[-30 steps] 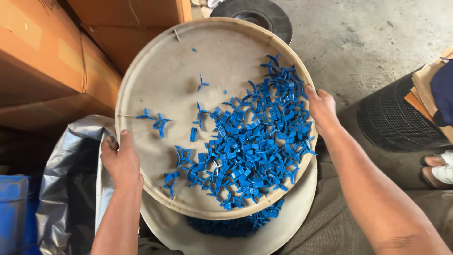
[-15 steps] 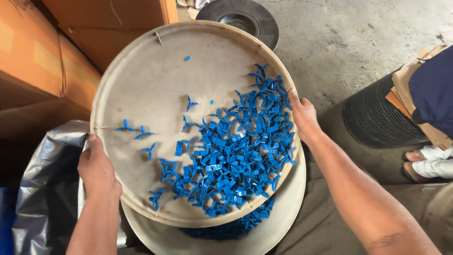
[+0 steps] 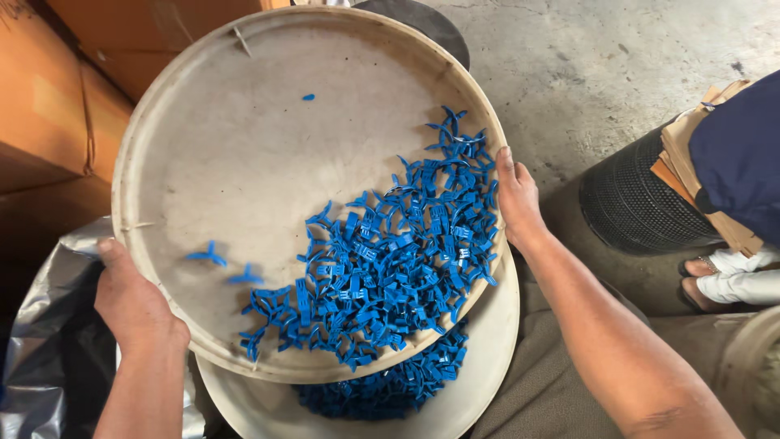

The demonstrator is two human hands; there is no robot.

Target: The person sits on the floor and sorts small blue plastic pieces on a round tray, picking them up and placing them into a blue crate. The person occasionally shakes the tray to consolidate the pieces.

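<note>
Nearest to me, at the bottom of the view, I see a second pale tray lying low, with a smaller heap of blue pieces in it; the upper tray covers most of it. To the left of it is a grey plastic bag, crumpled.

My left hand grips the lower left rim of the big round tray. The thumb lies over the rim on the inside, and the other fingers are under the tray, so I cannot see them. My right hand holds the right rim, the fingers pressed together along the edge and the thumb hidden behind it. Both hands are closed on the tray and carry it above the lower one.

The blue plastic pieces lie inside this tray, gathered toward its right and lower side, near my right hand. A few pieces lie apart on the left, and one small piece sits alone toward the far rim.

Further away, on the right, stands a dark mesh basket, and beside it a person in dark blue cloth with feet in sandals. On the far left are brown cardboard boxes. Beyond is the grey concrete floor.
</note>
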